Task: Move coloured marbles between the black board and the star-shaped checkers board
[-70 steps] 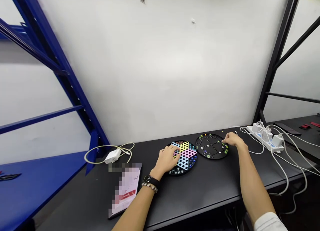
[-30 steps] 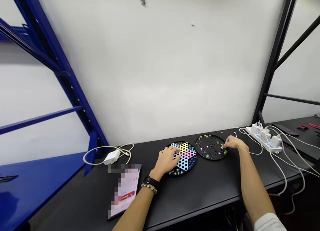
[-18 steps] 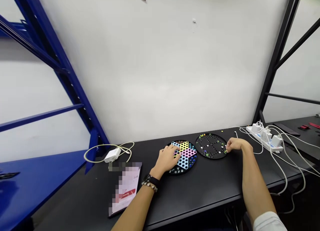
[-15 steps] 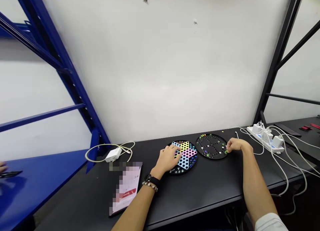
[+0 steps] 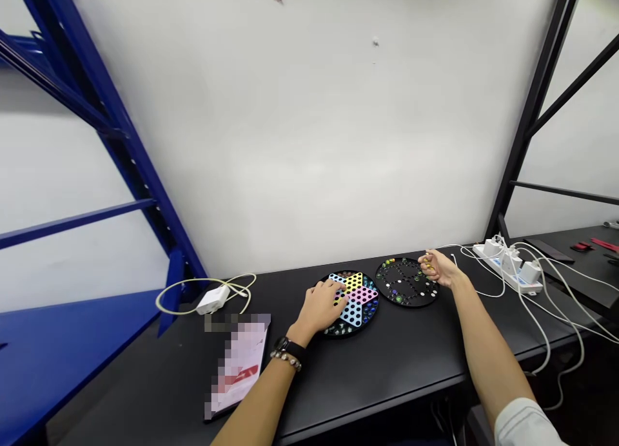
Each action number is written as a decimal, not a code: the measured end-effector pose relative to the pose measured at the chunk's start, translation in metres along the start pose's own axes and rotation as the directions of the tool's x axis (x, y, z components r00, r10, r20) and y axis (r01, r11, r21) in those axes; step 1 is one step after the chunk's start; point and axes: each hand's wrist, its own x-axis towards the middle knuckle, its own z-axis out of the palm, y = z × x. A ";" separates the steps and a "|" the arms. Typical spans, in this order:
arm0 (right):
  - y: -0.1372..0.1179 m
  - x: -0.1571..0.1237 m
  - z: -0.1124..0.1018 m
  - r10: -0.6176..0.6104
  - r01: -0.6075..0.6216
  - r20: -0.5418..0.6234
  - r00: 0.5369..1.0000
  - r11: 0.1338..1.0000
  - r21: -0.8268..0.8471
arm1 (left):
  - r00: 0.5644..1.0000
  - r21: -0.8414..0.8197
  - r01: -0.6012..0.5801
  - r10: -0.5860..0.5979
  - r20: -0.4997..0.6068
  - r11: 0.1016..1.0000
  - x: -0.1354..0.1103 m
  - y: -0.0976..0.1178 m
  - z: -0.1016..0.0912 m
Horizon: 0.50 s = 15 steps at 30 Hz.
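Note:
My left hand point(image 5: 322, 306) lies on the left part of a round black board with a coloured star point(image 5: 356, 300), fingers spread over its holes. A second round black board point(image 5: 405, 282) with several small marbles in it sits just to the right. My right hand point(image 5: 438, 266) hovers at that board's upper right rim, fingers pinched together on a small yellowish piece too small to name.
A white charger with coiled cable point(image 5: 211, 297) lies at the left on the black table point(image 5: 387, 362), a blurred card or tablet point(image 5: 236, 365) in front of it. A white power strip with plugs and cables point(image 5: 507, 266) sits at the right. Blue shelving point(image 5: 72, 330) stands left.
My right hand has lifted from the right edge of the marble board and moved up to its upper right rim, now pinched. My left hand stays on the star board.

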 end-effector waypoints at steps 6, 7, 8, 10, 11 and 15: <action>0.002 0.008 -0.002 -0.016 0.038 -0.088 0.996 0.968 0.247 | 1.000 -0.007 -0.001 0.001 0.002 1.000 0.000 -0.001 0.002; 0.002 0.008 -0.002 -0.022 0.047 -0.096 0.995 0.961 0.272 | 1.000 -0.007 -0.002 0.002 0.002 1.000 0.000 -0.001 0.002; 0.001 0.008 -0.001 -0.032 0.062 -0.111 0.993 0.959 0.277 | 1.000 -0.006 -0.001 0.001 0.002 1.000 0.000 -0.001 0.002; 0.002 0.009 0.000 -0.093 0.126 -0.181 0.979 0.975 0.183 | 1.000 -0.003 -0.001 0.001 0.004 1.000 0.000 -0.001 0.002; 0.002 0.010 0.001 -0.138 0.164 -0.222 0.965 0.981 0.103 | 1.000 -0.001 -0.002 0.002 0.004 1.000 0.000 -0.001 0.002; 0.009 0.019 0.003 -0.291 0.245 -0.352 0.890 0.955 -0.168 | 1.000 0.001 -0.004 0.004 0.008 1.000 0.000 -0.001 0.002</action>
